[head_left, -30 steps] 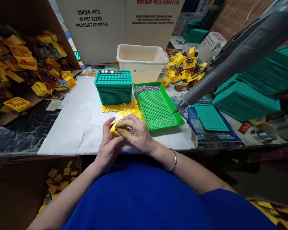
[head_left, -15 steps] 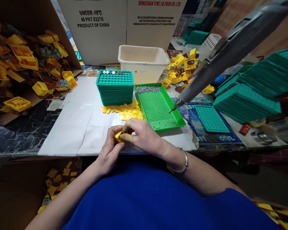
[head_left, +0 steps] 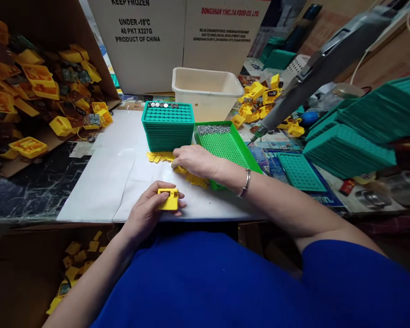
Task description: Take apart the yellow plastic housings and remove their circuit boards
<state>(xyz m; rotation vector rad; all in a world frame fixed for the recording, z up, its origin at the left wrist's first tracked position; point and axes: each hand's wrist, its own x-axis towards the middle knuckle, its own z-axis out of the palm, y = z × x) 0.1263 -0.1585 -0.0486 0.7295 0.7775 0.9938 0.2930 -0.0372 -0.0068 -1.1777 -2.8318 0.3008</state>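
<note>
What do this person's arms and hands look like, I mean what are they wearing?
Both hands, the left hand and the right hand, are bare, with no gloves. The forearms are bare too. A silver bangle circles the right wrist. Bright blue short sleeves cover the upper arms.

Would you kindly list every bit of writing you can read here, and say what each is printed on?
"KEEP FROZEN", "UNDER -18°C", "40 PKT X227G", "PRODUCT OF CHINA": black print on the left white carton.
"DONGSHAN YINCJIA FOOD CO. LTD": red print, partly blurred, on the right white carton.
The black lines beneath it are too small to read.
The print on the blue sheet is too blurred to read.
</note>
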